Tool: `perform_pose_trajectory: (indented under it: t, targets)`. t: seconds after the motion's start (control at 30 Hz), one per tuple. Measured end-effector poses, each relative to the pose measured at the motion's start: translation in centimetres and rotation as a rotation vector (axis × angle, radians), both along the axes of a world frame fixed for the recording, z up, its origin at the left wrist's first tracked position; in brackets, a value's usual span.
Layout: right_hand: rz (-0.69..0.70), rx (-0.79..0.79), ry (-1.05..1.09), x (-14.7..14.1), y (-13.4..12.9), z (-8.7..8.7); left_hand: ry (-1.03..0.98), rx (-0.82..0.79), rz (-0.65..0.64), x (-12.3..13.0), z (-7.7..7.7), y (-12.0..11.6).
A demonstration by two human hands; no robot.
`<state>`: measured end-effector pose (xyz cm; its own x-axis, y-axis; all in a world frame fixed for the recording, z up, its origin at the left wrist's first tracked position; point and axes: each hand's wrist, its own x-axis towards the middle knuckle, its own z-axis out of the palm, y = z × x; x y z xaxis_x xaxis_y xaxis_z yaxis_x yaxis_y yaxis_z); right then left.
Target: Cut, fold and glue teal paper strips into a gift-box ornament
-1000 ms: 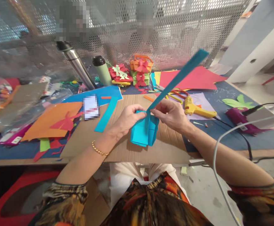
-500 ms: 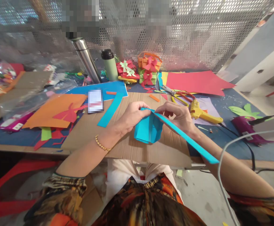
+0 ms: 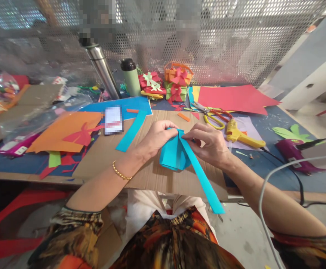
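My left hand (image 3: pixel 159 137) grips the top edge of a small folded blue paper box (image 3: pixel 171 154), thumb on the near side. My right hand (image 3: pixel 208 142) pinches a long blue paper strip (image 3: pixel 203 179) close to its upper end, where it meets the box's rim. From there the strip slants down to the right, past the front edge of the cardboard. The box is held just over the brown cardboard sheet (image 3: pixel 148 175); whether its base touches cannot be told. Fingers hide part of the rim.
Another blue strip (image 3: pixel 132 130) lies left of my hands, near a phone (image 3: pixel 113 120). To the right are scissors (image 3: pixel 213 119) and a yellow glue gun (image 3: pixel 243 137) with its cord. Finished paper baskets (image 3: pixel 178 80), a green bottle (image 3: pixel 131 78) and a steel flask (image 3: pixel 102 69) stand behind.
The strip's free end has swung down and to the left, so it now hangs steeper across the box's right side. My right hand has turned slightly; my left hand stays on the box.
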<state>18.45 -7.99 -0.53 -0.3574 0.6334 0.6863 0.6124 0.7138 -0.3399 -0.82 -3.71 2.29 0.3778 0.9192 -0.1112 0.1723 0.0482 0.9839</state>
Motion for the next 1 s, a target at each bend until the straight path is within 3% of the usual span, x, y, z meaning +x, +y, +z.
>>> perform_pose_trajectory:
  t: [0.17,1.0]
  targets:
    - [-0.017,0.101,-0.053,0.03,0.25,-0.36,0.002,0.020,0.019,-0.02,0.13,-0.10]
    - [-0.068,0.215,-0.250,0.55,0.41,-0.75,0.001,0.084,0.001,-0.22,0.07,0.16]
